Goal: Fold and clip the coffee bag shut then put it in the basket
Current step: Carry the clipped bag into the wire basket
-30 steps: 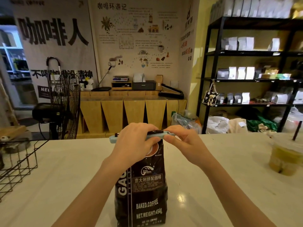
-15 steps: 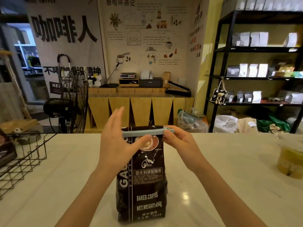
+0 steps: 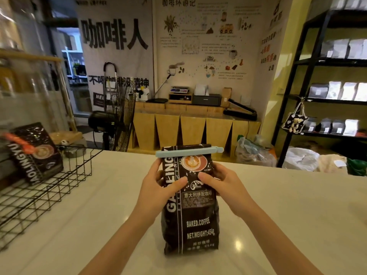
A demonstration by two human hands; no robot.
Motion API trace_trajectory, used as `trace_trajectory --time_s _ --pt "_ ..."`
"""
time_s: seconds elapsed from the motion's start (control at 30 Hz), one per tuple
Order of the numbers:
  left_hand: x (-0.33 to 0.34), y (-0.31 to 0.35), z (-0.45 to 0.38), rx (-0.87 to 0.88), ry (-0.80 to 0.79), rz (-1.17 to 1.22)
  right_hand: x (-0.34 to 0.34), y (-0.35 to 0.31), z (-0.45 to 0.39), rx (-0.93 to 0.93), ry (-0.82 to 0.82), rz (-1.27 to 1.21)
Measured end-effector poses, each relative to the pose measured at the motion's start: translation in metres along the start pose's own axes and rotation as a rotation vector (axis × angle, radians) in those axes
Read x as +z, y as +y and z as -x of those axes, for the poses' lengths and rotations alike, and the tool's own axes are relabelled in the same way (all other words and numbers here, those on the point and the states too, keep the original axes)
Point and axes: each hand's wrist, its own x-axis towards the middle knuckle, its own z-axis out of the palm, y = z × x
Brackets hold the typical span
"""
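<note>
Coffee bag (image 3: pixel 190 211) stands upright on the white counter (image 3: pixel 288 215), held between both hands at its upper half. Left hand (image 3: pixel 158 187) wraps the left edge, thumb flat across the front panel; right hand (image 3: pixel 220 185) mirrors it on the right edge, thumb likewise on the front, so both are closed on the bag. Forearms come in low from the near edge, wrists roughly level. A pale blue sealing clip (image 3: pixel 188 152) sits across the folded top, just above the fingers. Bag looks full and fairly heavy, judging by the printed weight; film glossy, probably slick, body soft and lumpy. Best hold seems the sides as now, or one hand under the base; lifting by the clip risks pulling it off. Black wire basket (image 3: pixel 65 175) lies to the left, near, with another coffee bag (image 3: pixel 33 153) already inside.
</note>
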Motion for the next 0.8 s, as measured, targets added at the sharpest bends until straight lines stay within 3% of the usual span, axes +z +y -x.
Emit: trace_trajectory --time_s 0.43,0.6,0.8 --pt "-0.13 0.081 -0.038 0.285 0.234 -0.183 0.126 -0.079 -0.082 -0.255 -0.073 -0.09" --pt "-0.208 0.098 -0.039 0.359 0.325 -0.275 0.207 -0.092 -0.114 -0.248 -0.132 -0.199" --pt "-0.302 0.095 -0.031 0.358 0.514 -0.34 0.317 -0.086 -0.152 -0.181 -0.332 -0.314"
